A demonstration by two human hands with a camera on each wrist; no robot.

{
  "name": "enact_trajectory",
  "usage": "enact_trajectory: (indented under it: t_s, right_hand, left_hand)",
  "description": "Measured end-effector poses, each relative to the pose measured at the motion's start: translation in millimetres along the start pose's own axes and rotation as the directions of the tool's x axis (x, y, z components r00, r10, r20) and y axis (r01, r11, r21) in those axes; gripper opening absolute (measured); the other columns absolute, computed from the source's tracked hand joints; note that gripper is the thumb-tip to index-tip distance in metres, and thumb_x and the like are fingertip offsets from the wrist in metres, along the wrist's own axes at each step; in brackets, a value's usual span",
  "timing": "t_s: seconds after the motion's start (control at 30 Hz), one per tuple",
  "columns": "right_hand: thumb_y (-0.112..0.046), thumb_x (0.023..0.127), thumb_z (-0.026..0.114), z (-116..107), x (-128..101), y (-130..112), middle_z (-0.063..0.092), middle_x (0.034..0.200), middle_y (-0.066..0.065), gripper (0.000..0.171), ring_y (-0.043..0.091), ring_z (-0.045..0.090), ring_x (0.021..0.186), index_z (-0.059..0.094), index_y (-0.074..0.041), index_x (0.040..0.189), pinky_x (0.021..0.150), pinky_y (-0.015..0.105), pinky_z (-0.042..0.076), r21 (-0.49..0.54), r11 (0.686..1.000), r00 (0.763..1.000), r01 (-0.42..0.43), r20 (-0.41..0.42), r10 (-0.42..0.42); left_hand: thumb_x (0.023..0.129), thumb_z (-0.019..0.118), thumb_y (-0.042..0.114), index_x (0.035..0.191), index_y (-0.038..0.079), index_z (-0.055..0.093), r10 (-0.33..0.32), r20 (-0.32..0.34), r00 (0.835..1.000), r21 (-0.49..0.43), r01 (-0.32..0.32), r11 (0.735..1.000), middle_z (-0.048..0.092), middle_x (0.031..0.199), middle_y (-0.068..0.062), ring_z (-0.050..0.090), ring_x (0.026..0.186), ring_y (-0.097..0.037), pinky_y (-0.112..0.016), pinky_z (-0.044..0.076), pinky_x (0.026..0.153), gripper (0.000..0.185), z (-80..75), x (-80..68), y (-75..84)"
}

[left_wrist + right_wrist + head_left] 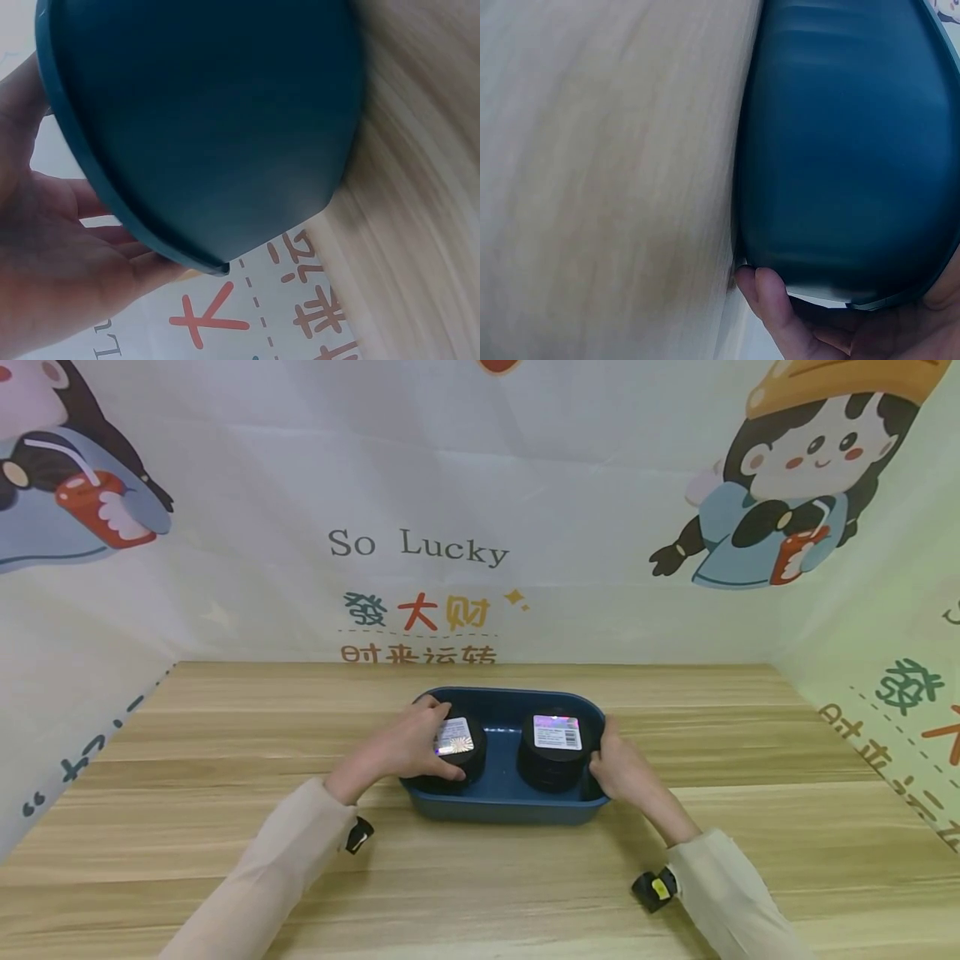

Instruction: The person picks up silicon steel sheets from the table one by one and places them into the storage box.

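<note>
dark-blue tray sits mid-table, two black jars inside. your left hand and right hand curl round its end rims; lift both ends evenly, keep it level.

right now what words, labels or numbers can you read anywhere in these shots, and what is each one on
"So Lucky": backdrop behind the table, head view.
"發大财": backdrop, below that.
"时来运转": backdrop, lowest row, cut off by the table edge.
Label on the left jar: shiny sticker, no readable text.
Label on the right jar: barcode and print, too small to read.
Characters on the right side wall and in the left wrist view: cut off, not readable.
</note>
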State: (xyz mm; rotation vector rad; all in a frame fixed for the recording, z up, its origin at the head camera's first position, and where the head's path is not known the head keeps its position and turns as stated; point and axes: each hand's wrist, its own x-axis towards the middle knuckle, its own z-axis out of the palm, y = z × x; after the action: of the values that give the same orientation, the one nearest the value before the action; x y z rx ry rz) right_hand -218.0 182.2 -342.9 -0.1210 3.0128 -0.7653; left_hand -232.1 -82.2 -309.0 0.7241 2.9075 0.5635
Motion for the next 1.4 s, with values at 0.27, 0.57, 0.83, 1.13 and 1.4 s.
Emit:
enact_trajectory:
  t_s: [0.27,0.57,0.83,1.13,1.4]
  right_hand:
    - [-0.001,0.084,0.04,0.1,-0.4,-0.4,0.054,0.074,0.027,0.057,0.025,0.054,0.06,0.01,0.019,0.129,0.052,0.033,0.044,0.006,1.0,1.0,-0.007,0.007,0.007]
    - [-0.001,0.084,0.04,0.0,-1.0,-0.4,0.054,0.072,0.025,0.059,0.025,0.054,0.059,0.009,0.021,0.129,0.053,0.034,0.044,0.004,1.0,1.0,0.008,0.005,-0.008]
    - [0.001,0.079,0.041,1.4,-2.7,1.0,0.053,0.07,0.028,0.049,0.03,0.055,0.061,0.021,0.019,0.12,0.053,0.038,0.044,-0.017,0.997,0.996,0.073,-0.059,-0.074]
    - [0.001,0.08,0.041,1.0,-2.4,0.9,0.054,0.071,0.028,0.052,0.031,0.055,0.063,0.019,0.02,0.123,0.055,0.039,0.044,-0.019,0.998,0.997,0.062,-0.055,-0.063]
    - [0.001,0.08,0.042,1.3,-2.2,2.2,0.054,0.071,0.029,0.054,0.031,0.055,0.063,0.018,0.022,0.123,0.056,0.04,0.045,-0.026,0.997,0.996,0.07,-0.057,-0.072]
  left_hand:
    - [0.065,0.077,0.032,0.128,-0.012,0.036,0.003,0.002,1.0,0.004,-0.003,1.0,0.041,0.125,-0.025,0.046,0.103,-0.031,-0.042,0.041,0.087,0.087,2.6,1.4,-1.2]
    - [0.066,0.076,0.032,0.127,-0.012,0.036,0.003,0.012,1.0,0.021,-0.003,1.0,0.042,0.122,-0.025,0.044,0.104,-0.031,-0.042,0.04,0.088,0.085,3.2,3.6,-1.0]
    - [0.067,0.076,0.03,0.126,-0.014,0.036,0.018,0.004,1.0,0.033,-0.019,0.999,0.041,0.12,-0.026,0.043,0.102,-0.031,-0.041,0.039,0.087,0.085,4.1,6.3,-2.9]
    - [0.067,0.075,0.031,0.129,-0.012,0.032,-0.008,0.022,1.0,0.02,0.007,1.0,0.04,0.122,-0.027,0.042,0.102,-0.031,-0.041,0.038,0.088,0.087,4.3,11.6,-3.0]
    - [0.066,0.077,0.031,0.132,-0.009,0.029,-0.025,0.035,0.999,-0.001,0.025,1.0,0.038,0.124,-0.027,0.042,0.104,-0.031,-0.042,0.038,0.09,0.092,5.4,13.7,-2.3]
